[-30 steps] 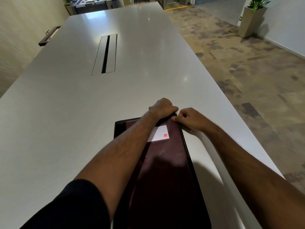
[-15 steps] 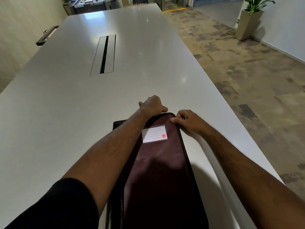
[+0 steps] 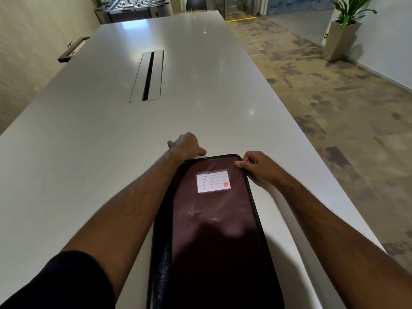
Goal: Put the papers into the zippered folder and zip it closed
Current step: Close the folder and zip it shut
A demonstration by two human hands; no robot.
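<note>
Long white bench [image 3: 89, 175] bears a maroon folder [image 3: 214, 230]: right hand [image 3: 258, 166] fingers pinch its far corner steady, while left hand [image 3: 187, 146] fingers curl closed at the far edge, likely drawing the zip.

Long white table [image 3: 93, 134], glossy, ceiling lights reflected. Cable slot [image 3: 148, 76] along its middle. Beige wall [image 3: 33, 30] left, dark shelf [image 3: 72, 49] on it. Mottled brown floor [image 3: 334, 97] right. Plant [image 3: 344, 25] by white wall. Foosball table [image 3: 131, 6] at far end.
</note>
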